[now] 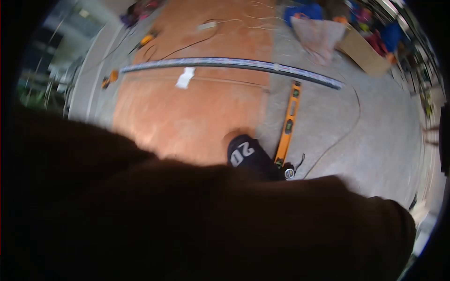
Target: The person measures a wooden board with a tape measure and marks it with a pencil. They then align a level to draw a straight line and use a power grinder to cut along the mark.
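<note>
Neither my left hand nor my right hand shows; a dark, blurred shape fills the lower part of the head view. Above it, a long dark bar [225, 61] with a pale, patterned face lies across the floor. An orange spirit level [289, 125] rests below the bar's right part, its far end close to it. By the level's near end is a round tape measure [289, 173] with a black strap. A white scrap of paper [185, 78] lies just below the bar. My knee in dark cloth marked 20 [246, 152] shows at the centre.
An orange-brown board [183, 112] covers part of the grey floor [375, 136]. An orange tool [109, 79] is near the bar's left end, a yellow tool [148, 39] above it. Bags [316, 35] and cardboard [365, 51] sit at the upper right. A thin cable crosses the right.
</note>
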